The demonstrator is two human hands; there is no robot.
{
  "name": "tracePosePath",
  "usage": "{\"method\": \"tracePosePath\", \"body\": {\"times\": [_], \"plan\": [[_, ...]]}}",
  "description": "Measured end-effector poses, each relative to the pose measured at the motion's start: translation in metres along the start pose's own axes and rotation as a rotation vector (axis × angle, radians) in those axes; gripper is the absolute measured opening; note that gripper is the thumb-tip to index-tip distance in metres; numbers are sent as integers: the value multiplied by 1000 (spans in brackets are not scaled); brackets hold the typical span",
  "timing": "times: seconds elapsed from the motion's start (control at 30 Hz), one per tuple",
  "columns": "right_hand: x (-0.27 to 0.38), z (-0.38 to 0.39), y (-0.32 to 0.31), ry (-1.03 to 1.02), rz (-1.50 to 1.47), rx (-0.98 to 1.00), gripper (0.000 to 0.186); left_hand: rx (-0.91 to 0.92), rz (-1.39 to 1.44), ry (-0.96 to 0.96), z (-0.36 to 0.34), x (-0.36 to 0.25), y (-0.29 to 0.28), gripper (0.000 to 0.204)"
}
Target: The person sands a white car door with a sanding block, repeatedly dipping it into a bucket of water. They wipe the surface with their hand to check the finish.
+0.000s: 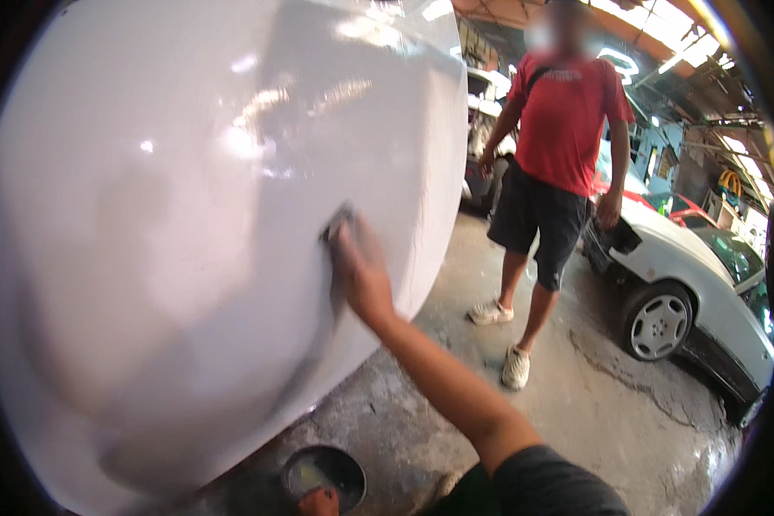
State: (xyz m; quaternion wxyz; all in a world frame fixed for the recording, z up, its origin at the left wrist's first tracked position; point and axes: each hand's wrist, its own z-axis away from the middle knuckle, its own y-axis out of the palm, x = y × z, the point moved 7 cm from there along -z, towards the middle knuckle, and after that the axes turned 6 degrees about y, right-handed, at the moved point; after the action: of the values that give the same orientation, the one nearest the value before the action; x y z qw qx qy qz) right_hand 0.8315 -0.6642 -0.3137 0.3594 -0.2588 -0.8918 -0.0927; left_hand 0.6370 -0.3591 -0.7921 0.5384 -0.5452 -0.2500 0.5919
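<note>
A large, glossy white car body panel (198,258) fills the left and middle of the head view, with bright reflections on it. My right hand (359,262) is pressed against the panel, smeared by motion. Its fingers are closed on a small dark pad (336,225), whose exact kind is unclear. At the lower edge, a skin-toned shape that looks like my left hand (320,502) shows in front of a round black basin (358,469). Its fingers cannot be made out. The basin holds some cloudy liquid.
A person (563,129) in a red shirt and dark shorts stands just beyond the panel's right edge. Behind, at the right, is a silver car (705,284) with its front end partly stripped. Wet, cracked concrete floor (576,430) lies between.
</note>
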Motion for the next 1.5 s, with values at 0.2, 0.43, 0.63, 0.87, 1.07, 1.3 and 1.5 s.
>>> {"method": "tracePosePath", "body": {"times": [0.2, 0.43, 0.63, 0.87, 1.07, 1.3, 1.5], "plan": [[19, 167, 14, -262, 553, 441, 61, 170, -27, 13, 2, 17, 31, 47], [1, 305, -9, 43, 747, 1117, 54, -68, -94, 24, -1, 15, 33, 36], [-13, 320, -33, 301, 837, 1483, 41, -62, 5, 72, 5, 8, 13, 30], [-44, 306, -24, 307, 849, 1475, 40, 376, -285, 79, -19, 44, 64, 33], [-45, 308, -6, 314, 832, 1547, 37, 346, -134, 236, -8, 15, 44, 40], [-59, 323, -8, 365, 762, 1608, 32, -345, -244, 625, 12, -199, -292, 37], [-67, 322, -24, 384, 795, 1669, 37, -999, -753, 873, 13, -364, -486, 55]]}}
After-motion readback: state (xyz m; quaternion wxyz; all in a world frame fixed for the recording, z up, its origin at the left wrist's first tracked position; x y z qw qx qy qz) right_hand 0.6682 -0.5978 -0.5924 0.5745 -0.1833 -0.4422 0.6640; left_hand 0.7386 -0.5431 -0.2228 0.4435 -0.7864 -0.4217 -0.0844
